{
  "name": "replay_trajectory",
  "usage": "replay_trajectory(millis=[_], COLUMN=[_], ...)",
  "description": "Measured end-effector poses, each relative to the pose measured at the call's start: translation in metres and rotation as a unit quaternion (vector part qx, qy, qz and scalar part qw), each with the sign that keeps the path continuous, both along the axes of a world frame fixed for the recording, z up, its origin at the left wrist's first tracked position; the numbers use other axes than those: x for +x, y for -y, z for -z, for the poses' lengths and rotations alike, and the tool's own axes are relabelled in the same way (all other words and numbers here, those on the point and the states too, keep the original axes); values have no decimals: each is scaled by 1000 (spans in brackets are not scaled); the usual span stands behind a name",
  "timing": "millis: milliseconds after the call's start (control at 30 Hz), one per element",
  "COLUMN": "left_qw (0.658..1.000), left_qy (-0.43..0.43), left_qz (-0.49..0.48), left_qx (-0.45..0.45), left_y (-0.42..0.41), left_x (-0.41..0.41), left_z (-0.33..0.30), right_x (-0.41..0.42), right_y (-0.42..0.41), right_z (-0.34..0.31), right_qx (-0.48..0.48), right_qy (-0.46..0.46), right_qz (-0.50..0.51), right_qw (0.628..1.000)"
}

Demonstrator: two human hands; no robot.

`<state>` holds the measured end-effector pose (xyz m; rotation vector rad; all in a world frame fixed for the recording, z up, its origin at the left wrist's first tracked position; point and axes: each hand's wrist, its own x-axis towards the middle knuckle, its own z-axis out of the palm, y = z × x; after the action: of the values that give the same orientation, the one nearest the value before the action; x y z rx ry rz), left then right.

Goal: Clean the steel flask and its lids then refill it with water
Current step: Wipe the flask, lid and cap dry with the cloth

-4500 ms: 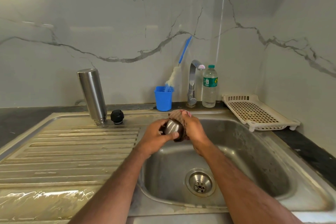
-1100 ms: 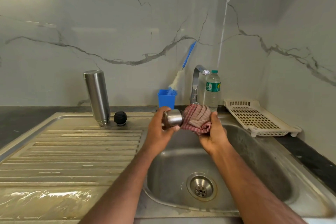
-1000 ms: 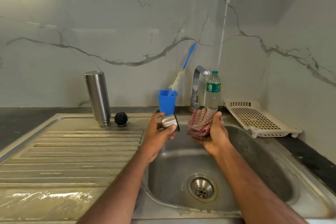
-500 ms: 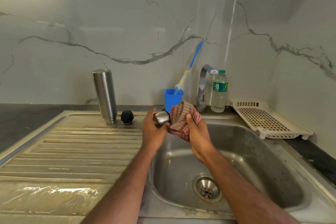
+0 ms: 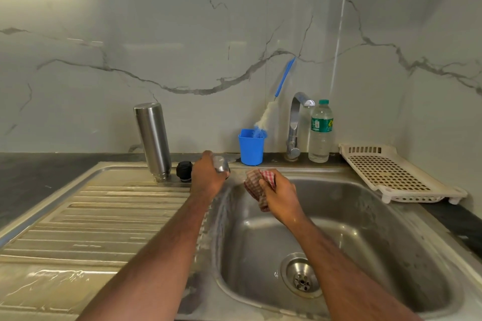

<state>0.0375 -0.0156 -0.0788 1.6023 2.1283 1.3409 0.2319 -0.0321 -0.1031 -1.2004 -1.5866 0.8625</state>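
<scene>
Steel flask (image 5: 153, 141), a tall brushed-metal cylinder, stands inverted on the draining board left of both hands, just beside a black round stopper lid (image 5: 184, 170). Left hand (image 5: 207, 177) grips the small steel cup lid (image 5: 221, 163) next to the stopper. Right hand (image 5: 279, 194) clutches a red checked cloth (image 5: 257, 185) over the steel sink (image 5: 391, 216). Judged step: wiped cup lid being set down; the next move calls for drying the stopper. Beyond the right hand, the clear plastic water bottle (image 5: 320, 133) has a green label, illegible.
</scene>
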Motion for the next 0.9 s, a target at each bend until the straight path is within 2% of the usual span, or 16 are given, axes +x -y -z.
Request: replay_trajectory(millis=[200,433,533,633,733,900], left_qw=[998,997,994,984,969,965], left_qy=[-16,-43,-101,-173,-244,-221], left_qz=[2,1,-19,-36,12,138], left_qx=[-54,-61,-48,17,38,-20], left_y=[-9,-11,-6,8,21,26], left_x=[-9,-11,-9,-1,10,33], left_z=[7,12,12,10,7,0], right_x=[-1,2,4,6,8,18], right_y=[-5,-8,-10,-12,-8,-1], right_z=[3,7,7,8,4,-8], right_qx=[-1,4,3,5,0,5], right_qy=[6,2,10,-2,-21,-80], right_qz=[-2,-4,5,18,31,115], right_qw=[1000,1000,1000,1000,999,990])
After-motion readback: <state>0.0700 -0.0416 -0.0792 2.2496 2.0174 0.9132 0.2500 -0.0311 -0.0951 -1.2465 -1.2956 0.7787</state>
